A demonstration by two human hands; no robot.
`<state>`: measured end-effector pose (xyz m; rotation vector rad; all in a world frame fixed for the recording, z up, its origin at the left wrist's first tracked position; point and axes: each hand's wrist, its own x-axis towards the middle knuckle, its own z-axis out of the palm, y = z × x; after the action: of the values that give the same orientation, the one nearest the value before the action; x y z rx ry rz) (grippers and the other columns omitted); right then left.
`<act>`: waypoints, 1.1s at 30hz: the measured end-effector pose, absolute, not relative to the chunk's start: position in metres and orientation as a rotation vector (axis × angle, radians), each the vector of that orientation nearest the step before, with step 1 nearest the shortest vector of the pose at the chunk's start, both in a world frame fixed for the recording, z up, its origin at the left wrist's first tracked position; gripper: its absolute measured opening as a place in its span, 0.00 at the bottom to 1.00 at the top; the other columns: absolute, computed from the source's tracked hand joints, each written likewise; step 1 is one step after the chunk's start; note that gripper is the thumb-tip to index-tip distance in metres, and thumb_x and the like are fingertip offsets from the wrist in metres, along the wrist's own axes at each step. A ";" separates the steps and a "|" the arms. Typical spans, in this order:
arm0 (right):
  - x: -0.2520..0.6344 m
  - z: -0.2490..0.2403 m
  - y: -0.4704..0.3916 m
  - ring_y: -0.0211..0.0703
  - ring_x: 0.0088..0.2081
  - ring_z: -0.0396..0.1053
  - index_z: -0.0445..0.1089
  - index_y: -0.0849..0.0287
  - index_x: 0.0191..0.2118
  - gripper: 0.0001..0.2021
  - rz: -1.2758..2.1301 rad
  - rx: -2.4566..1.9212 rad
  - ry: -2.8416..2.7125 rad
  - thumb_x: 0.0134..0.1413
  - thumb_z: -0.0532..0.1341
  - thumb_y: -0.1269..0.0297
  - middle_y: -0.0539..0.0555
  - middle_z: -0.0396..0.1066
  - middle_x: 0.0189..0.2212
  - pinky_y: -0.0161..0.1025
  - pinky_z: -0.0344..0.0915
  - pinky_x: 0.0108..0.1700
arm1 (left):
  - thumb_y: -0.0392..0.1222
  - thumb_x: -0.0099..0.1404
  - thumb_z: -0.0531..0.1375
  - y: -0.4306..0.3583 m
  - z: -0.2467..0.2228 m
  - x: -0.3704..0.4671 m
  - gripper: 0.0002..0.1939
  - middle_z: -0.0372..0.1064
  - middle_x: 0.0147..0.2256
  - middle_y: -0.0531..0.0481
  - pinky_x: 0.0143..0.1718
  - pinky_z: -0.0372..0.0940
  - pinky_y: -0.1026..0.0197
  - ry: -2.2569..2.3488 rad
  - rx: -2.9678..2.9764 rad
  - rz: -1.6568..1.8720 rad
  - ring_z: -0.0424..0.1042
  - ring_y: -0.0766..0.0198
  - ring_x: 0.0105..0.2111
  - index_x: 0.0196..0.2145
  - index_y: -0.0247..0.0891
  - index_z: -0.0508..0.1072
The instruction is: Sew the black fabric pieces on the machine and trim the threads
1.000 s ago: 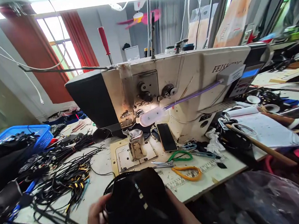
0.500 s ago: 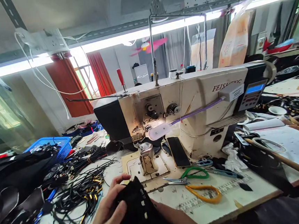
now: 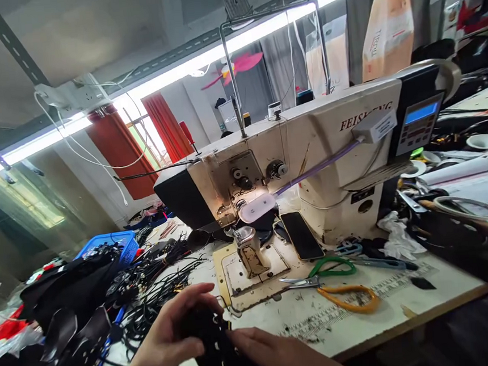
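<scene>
Our bare left hand (image 3: 167, 335) now arches its fingers over the top | our bare right hand (image 3: 273, 345) has brought its fingertips into view on the right side | our soft black piece with small white marks (image 3: 219, 362) shows narrower, its lettering no longer readable | our view leans sideways

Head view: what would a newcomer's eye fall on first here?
Most likely the big off-white sewing machine across the middle, with a lit lamp near its left end. Next, the scissors with one green and one orange handle, on the worktop in front of it. At the bottom, the left hand holds a black piece, the right hand against it.
</scene>
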<state>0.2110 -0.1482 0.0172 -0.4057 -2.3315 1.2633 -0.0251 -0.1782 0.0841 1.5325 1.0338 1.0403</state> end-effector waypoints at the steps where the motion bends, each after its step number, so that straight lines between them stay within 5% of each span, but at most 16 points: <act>1: 0.209 0.018 -0.149 0.61 0.60 0.64 0.53 0.55 0.68 0.32 1.224 -0.375 -2.342 0.58 0.55 0.65 0.63 0.57 0.65 0.54 0.64 0.59 | 0.54 0.51 0.72 -0.177 0.084 -0.027 0.28 0.76 0.38 0.46 0.44 0.65 0.55 1.025 1.612 1.055 0.70 0.56 0.40 0.49 0.45 0.76; 4: 0.203 0.018 -0.154 0.65 0.59 0.65 0.53 0.59 0.68 0.34 1.108 -0.335 -2.355 0.55 0.56 0.65 0.67 0.58 0.64 0.56 0.65 0.57 | 0.53 0.51 0.72 -0.173 0.083 -0.032 0.15 0.75 0.28 0.48 0.50 0.63 0.48 0.993 1.801 1.121 0.68 0.58 0.35 0.33 0.44 0.79; 9: 0.192 0.016 -0.162 0.70 0.58 0.65 0.52 0.61 0.69 0.39 1.060 -0.398 -2.402 0.50 0.59 0.65 0.69 0.58 0.64 0.59 0.66 0.56 | 0.57 0.47 0.73 -0.171 0.079 -0.030 0.18 0.70 0.20 0.50 0.49 0.65 0.45 1.085 1.779 1.209 0.66 0.58 0.30 0.23 0.43 0.74; 15: 0.205 0.029 -0.161 0.66 0.58 0.65 0.56 0.64 0.67 0.42 1.280 -0.420 -2.274 0.42 0.61 0.64 0.67 0.59 0.63 0.55 0.63 0.58 | 0.58 0.46 0.73 -0.176 0.077 -0.019 0.20 0.67 0.21 0.51 0.49 0.64 0.46 1.218 1.745 1.302 0.64 0.58 0.32 0.23 0.42 0.73; 20: 0.229 0.013 -0.155 0.53 0.50 0.71 0.61 0.57 0.63 0.37 1.924 -0.535 -1.636 0.42 0.61 0.61 0.56 0.74 0.50 0.46 0.66 0.52 | 0.51 0.57 0.68 -0.183 0.078 -0.004 0.18 0.70 0.47 0.43 0.55 0.57 0.49 1.596 1.860 1.296 0.63 0.51 0.52 0.44 0.43 0.77; 24: 0.237 -0.017 -0.143 0.54 0.49 0.73 0.59 0.59 0.64 0.41 2.294 -0.546 -1.069 0.38 0.62 0.60 0.55 0.76 0.45 0.48 0.66 0.53 | 0.48 0.54 0.68 -0.179 0.061 0.010 0.15 0.73 0.37 0.48 0.45 0.63 0.52 1.891 1.692 0.953 0.70 0.52 0.41 0.37 0.40 0.74; 26: 0.248 -0.033 -0.132 0.54 0.53 0.71 0.62 0.57 0.62 0.34 2.121 -0.579 -1.296 0.46 0.59 0.59 0.56 0.74 0.50 0.51 0.64 0.57 | 0.48 0.49 0.70 -0.172 0.043 0.016 0.19 0.75 0.33 0.50 0.40 0.64 0.56 1.730 1.447 0.875 0.72 0.55 0.36 0.36 0.38 0.73; 29: 0.283 -0.063 -0.108 0.55 0.58 0.65 0.66 0.56 0.61 0.24 1.298 -0.981 -1.916 0.60 0.55 0.60 0.59 0.68 0.57 0.55 0.58 0.62 | 0.50 0.45 0.72 -0.164 0.012 0.021 0.21 0.75 0.29 0.51 0.36 0.64 0.60 1.574 1.256 0.880 0.72 0.58 0.33 0.32 0.36 0.72; 32: 0.328 -0.096 -0.077 0.58 0.54 0.68 0.70 0.64 0.56 0.23 0.435 -1.390 -2.253 0.56 0.50 0.75 0.67 0.71 0.52 0.58 0.64 0.57 | 0.56 0.45 0.72 -0.164 -0.011 0.021 0.23 0.76 0.30 0.50 0.38 0.65 0.59 1.544 1.158 0.911 0.74 0.56 0.34 0.30 0.37 0.71; 33: 0.341 -0.104 -0.068 0.62 0.54 0.68 0.71 0.68 0.54 0.24 0.385 -1.437 -2.287 0.51 0.51 0.79 0.71 0.70 0.52 0.60 0.65 0.56 | 0.58 0.46 0.71 -0.165 -0.016 0.020 0.24 0.77 0.34 0.49 0.41 0.66 0.57 1.529 1.118 0.917 0.75 0.54 0.38 0.32 0.38 0.72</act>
<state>0.3414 -0.0679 -0.1044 -1.4370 -2.2871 0.3851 0.0203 -0.1652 -0.0162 1.1183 1.5289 0.9170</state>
